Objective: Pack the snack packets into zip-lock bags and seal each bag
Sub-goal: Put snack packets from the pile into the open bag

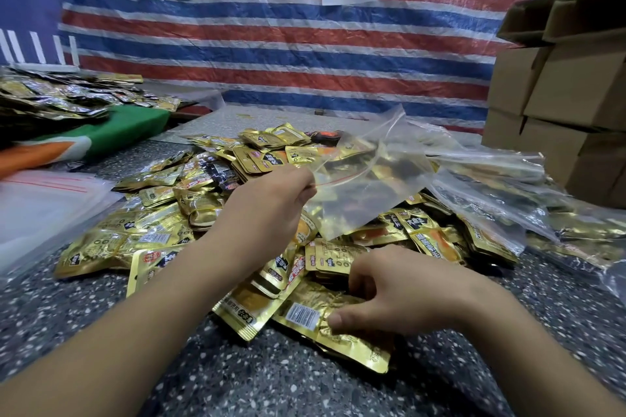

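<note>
A large heap of gold snack packets (210,206) covers the speckled table. My left hand (271,203) pinches the red-lined mouth of a clear zip-lock bag (366,179) and holds it lifted above the heap; the bag looks empty. My right hand (396,294) is low at the near edge of the heap, its fingers and thumb curled round a gold packet (318,318) with a barcode label. Filled zip-lock bags (501,186) lie at the right.
A stack of flat, empty zip-lock bags (44,200) lies at the left. Cardboard boxes (559,98) are stacked at the right. More packets (61,95) cover a side table at the far left, beside green and orange cloth (118,132). A striped tarp wall (288,44) stands behind.
</note>
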`<state>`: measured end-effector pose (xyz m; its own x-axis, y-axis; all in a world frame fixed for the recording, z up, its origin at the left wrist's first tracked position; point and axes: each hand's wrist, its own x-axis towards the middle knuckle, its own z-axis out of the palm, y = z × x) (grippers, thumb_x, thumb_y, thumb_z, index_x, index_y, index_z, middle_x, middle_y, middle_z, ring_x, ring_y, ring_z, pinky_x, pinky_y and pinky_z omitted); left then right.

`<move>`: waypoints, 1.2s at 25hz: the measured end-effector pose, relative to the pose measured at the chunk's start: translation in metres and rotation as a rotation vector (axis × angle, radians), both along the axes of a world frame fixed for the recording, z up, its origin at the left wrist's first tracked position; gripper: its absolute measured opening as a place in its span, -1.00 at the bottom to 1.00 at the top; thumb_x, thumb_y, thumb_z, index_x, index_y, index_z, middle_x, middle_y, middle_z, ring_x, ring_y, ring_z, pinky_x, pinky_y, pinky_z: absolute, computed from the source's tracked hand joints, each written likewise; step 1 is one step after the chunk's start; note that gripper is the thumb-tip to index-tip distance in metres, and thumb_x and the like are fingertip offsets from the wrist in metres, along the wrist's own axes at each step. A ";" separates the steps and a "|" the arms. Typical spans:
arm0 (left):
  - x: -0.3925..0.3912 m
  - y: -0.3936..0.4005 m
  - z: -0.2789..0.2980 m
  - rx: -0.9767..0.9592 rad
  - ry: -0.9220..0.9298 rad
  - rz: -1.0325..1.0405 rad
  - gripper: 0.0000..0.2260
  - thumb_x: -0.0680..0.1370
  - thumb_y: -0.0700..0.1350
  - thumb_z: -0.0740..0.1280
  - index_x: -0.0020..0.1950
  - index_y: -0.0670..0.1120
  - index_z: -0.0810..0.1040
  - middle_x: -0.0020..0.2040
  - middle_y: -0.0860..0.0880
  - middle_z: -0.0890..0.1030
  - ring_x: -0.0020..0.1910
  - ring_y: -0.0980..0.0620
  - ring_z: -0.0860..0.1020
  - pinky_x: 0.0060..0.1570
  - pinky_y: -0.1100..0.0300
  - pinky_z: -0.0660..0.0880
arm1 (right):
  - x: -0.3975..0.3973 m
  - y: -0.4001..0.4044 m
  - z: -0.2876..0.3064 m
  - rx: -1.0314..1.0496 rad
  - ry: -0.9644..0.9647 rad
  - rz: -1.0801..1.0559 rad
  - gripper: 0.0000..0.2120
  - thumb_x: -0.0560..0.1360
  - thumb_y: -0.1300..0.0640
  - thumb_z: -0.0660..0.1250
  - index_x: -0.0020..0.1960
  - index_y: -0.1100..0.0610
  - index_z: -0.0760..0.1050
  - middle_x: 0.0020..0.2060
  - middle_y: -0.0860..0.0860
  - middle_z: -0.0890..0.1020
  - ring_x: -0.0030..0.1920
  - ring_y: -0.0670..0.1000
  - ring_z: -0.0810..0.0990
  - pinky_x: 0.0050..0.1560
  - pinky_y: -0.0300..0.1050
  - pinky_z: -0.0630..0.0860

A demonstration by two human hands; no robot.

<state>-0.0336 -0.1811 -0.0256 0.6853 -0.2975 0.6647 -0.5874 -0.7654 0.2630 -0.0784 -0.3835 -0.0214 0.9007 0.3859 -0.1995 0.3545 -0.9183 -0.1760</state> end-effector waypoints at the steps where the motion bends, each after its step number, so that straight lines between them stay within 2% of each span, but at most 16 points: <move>1: 0.000 0.000 -0.001 0.012 0.003 -0.001 -0.86 0.65 -0.08 0.18 0.01 -0.10 0.49 -0.10 -0.01 0.52 -0.15 -0.14 0.51 -0.14 -0.09 0.48 | 0.000 0.001 0.000 -0.012 0.016 -0.010 -0.28 0.24 -0.56 0.29 -0.02 0.08 0.58 -0.14 0.00 0.67 -0.18 -0.01 0.63 -0.14 0.00 0.57; 3: 0.000 -0.001 -0.001 0.014 0.002 0.000 -0.85 0.65 -0.08 0.18 0.02 -0.10 0.50 -0.08 -0.02 0.53 -0.14 -0.14 0.52 -0.14 -0.08 0.49 | 0.000 0.002 0.001 -0.011 0.066 -0.016 -0.25 0.26 -0.54 0.31 -0.01 0.14 0.60 -0.15 0.06 0.68 -0.26 0.00 0.58 -0.27 -0.04 0.47; 6: -0.001 -0.001 -0.001 0.005 0.001 -0.009 -0.87 0.65 -0.09 0.19 0.03 -0.10 0.51 -0.08 0.01 0.53 -0.15 -0.11 0.52 -0.13 -0.06 0.49 | 0.000 0.003 0.002 -0.019 0.149 -0.014 -0.34 0.29 -0.50 0.32 -0.22 0.14 0.56 -0.42 -0.01 0.52 -0.41 -0.05 0.43 -0.36 -0.10 0.32; 7: -0.001 -0.002 -0.001 0.004 0.004 -0.013 -0.87 0.65 -0.10 0.19 0.03 -0.10 0.51 -0.08 0.02 0.52 -0.15 -0.11 0.52 -0.14 -0.06 0.50 | 0.000 0.003 0.002 -0.026 0.167 -0.014 -0.38 0.30 -0.50 0.32 -0.26 0.11 0.53 -0.45 -0.06 0.48 -0.43 -0.06 0.41 -0.36 -0.10 0.30; 11: -0.001 -0.001 0.000 -0.008 -0.005 -0.023 -0.86 0.65 -0.11 0.19 0.01 -0.12 0.51 -0.11 0.00 0.53 -0.18 -0.13 0.52 -0.17 -0.08 0.49 | -0.001 -0.002 0.009 0.032 0.200 -0.012 -0.47 0.33 -0.43 0.37 -0.19 0.07 0.52 -0.38 -0.11 0.52 -0.38 -0.11 0.46 -0.34 -0.14 0.37; 14: -0.002 0.001 0.003 -0.016 -0.037 -0.026 -0.86 0.65 -0.12 0.19 0.00 -0.12 0.51 -0.11 0.01 0.53 -0.18 -0.14 0.52 -0.19 -0.09 0.49 | -0.001 -0.016 0.024 0.149 0.244 -0.012 -0.64 0.38 -0.28 0.46 -0.16 0.00 0.51 -0.39 -0.17 0.58 -0.39 -0.21 0.51 -0.40 -0.32 0.41; 16: -0.001 0.002 0.004 -0.012 -0.044 -0.028 -0.88 0.65 -0.15 0.20 0.01 -0.12 0.51 -0.10 0.04 0.52 -0.18 -0.16 0.52 -0.18 -0.09 0.49 | 0.000 -0.024 0.031 0.290 0.274 -0.002 -0.72 0.39 -0.18 0.51 -0.11 -0.01 0.53 -0.28 -0.16 0.67 -0.30 -0.20 0.59 -0.31 -0.32 0.47; 18: -0.002 0.002 0.005 0.012 -0.035 -0.033 -0.90 0.64 -0.16 0.21 0.02 -0.12 0.51 -0.06 0.02 0.53 -0.16 -0.18 0.53 -0.18 -0.09 0.49 | 0.002 -0.028 0.032 0.555 0.322 -0.025 -0.69 0.34 -0.10 0.52 -0.05 0.07 0.58 -0.13 0.03 0.71 -0.21 -0.07 0.64 -0.22 -0.21 0.54; 20: -0.003 0.004 0.006 0.081 -0.012 -0.035 -0.90 0.59 -0.22 0.26 0.08 -0.10 0.52 0.00 -0.01 0.54 -0.12 -0.19 0.54 -0.19 -0.07 0.50 | 0.004 -0.029 0.031 0.879 0.333 -0.048 -0.75 0.32 0.00 0.46 -0.08 0.12 0.63 -0.19 0.08 0.70 -0.25 -0.06 0.64 -0.28 -0.26 0.53; 22: -0.004 0.005 0.006 0.140 0.006 -0.060 -0.70 0.46 -0.35 0.28 0.14 -0.09 0.53 0.07 -0.03 0.54 -0.08 -0.21 0.57 -0.22 -0.06 0.52 | 0.005 -0.029 0.033 1.143 0.336 -0.050 -0.82 0.39 0.09 0.39 -0.09 0.17 0.65 -0.26 0.05 0.66 -0.32 -0.07 0.60 -0.34 -0.29 0.51; 23: -0.003 0.004 0.006 0.139 -0.006 -0.062 -0.66 0.44 -0.38 0.25 0.15 -0.09 0.53 0.07 -0.05 0.55 -0.08 -0.22 0.58 -0.24 -0.06 0.53 | 0.004 -0.029 0.035 1.247 0.368 -0.054 -0.79 0.43 0.11 0.36 -0.05 0.23 0.63 -0.28 0.05 0.65 -0.36 -0.07 0.59 -0.37 -0.29 0.53; 25: -0.002 0.003 0.007 0.119 -0.057 -0.043 -0.69 0.50 -0.36 0.23 0.14 -0.04 0.52 0.02 -0.05 0.56 -0.14 -0.22 0.58 -0.28 -0.03 0.53 | 0.001 -0.028 0.038 1.364 0.437 -0.081 -0.72 0.45 0.11 0.29 0.01 0.32 0.57 -0.34 0.05 0.64 -0.42 -0.11 0.60 -0.45 -0.32 0.52; 27: 0.000 0.003 0.007 0.088 -0.109 -0.067 -0.73 0.56 -0.31 0.25 0.09 0.06 0.45 -0.07 0.00 0.54 -0.24 -0.18 0.55 -0.34 0.02 0.51 | -0.001 -0.028 0.039 1.438 0.477 -0.102 -0.75 0.47 0.09 0.24 -0.05 0.28 0.53 -0.42 0.01 0.62 -0.49 -0.14 0.58 -0.53 -0.35 0.47; 29: 0.000 0.005 0.005 0.078 -0.114 -0.084 -0.87 0.61 -0.22 0.26 0.04 0.01 0.48 -0.07 0.03 0.55 -0.24 -0.16 0.55 -0.33 0.01 0.52 | 0.000 -0.029 0.040 1.574 0.541 -0.112 -0.75 0.50 0.07 0.21 -0.11 0.25 0.53 -0.48 0.01 0.59 -0.54 -0.14 0.54 -0.56 -0.36 0.42; 30: 0.001 0.007 0.004 0.076 -0.106 -0.085 -0.92 0.62 -0.18 0.25 0.05 -0.04 0.51 -0.04 0.02 0.56 -0.22 -0.15 0.55 -0.31 0.00 0.52 | 0.001 -0.030 0.041 1.637 0.553 -0.111 -0.71 0.49 0.04 0.23 -0.13 0.25 0.58 -0.47 0.02 0.59 -0.54 -0.14 0.53 -0.55 -0.37 0.39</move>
